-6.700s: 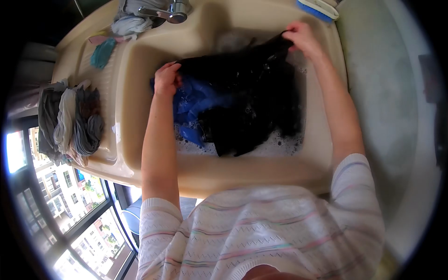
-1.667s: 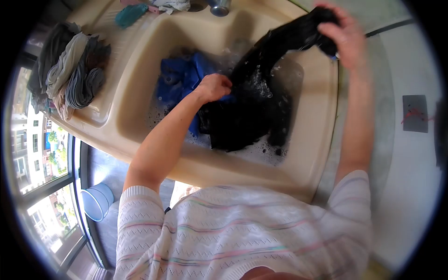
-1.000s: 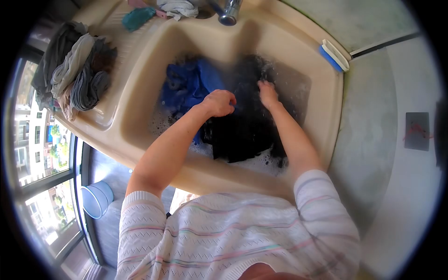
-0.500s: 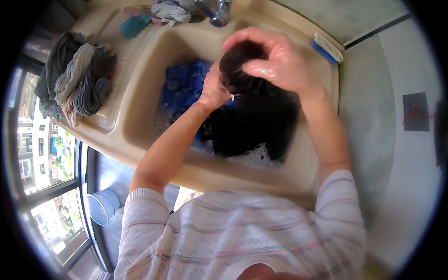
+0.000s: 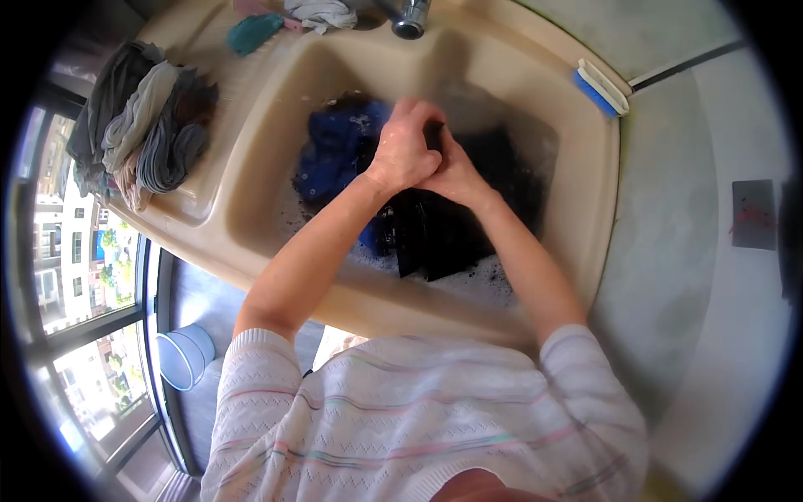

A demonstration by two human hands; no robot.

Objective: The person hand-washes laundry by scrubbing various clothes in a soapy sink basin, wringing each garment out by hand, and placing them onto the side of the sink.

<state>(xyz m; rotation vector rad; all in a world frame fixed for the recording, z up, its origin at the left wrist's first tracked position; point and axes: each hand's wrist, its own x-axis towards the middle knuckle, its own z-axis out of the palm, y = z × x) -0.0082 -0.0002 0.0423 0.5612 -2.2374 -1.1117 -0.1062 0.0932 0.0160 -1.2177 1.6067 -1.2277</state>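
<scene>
My left hand [image 5: 404, 149] and my right hand [image 5: 457, 174] are pressed together over the sink basin, fingers closed around a bunched part of a black garment [image 5: 439, 234]. Only a little dark cloth shows between them; the rest of it spreads below in soapy water. Left of my hands, a blue garment [image 5: 328, 159] with small round studs or buttons lies soaking. The beige sink [image 5: 251, 197] surrounds both pieces of clothing.
Wrung grey and white clothes [image 5: 150, 125] lie heaped on the left ledge. A teal cloth [image 5: 253, 33], a pale cloth [image 5: 322, 12] and the tap [image 5: 410, 21] are at the back. A blue-bristled brush [image 5: 600, 88] rests on the right rim. A light-blue bucket [image 5: 186, 356] stands below left.
My right hand has come down and in to meet my left, and the dark bunch that was lifted and visible is now mostly enclosed by both hands. The view has shifted slightly.
</scene>
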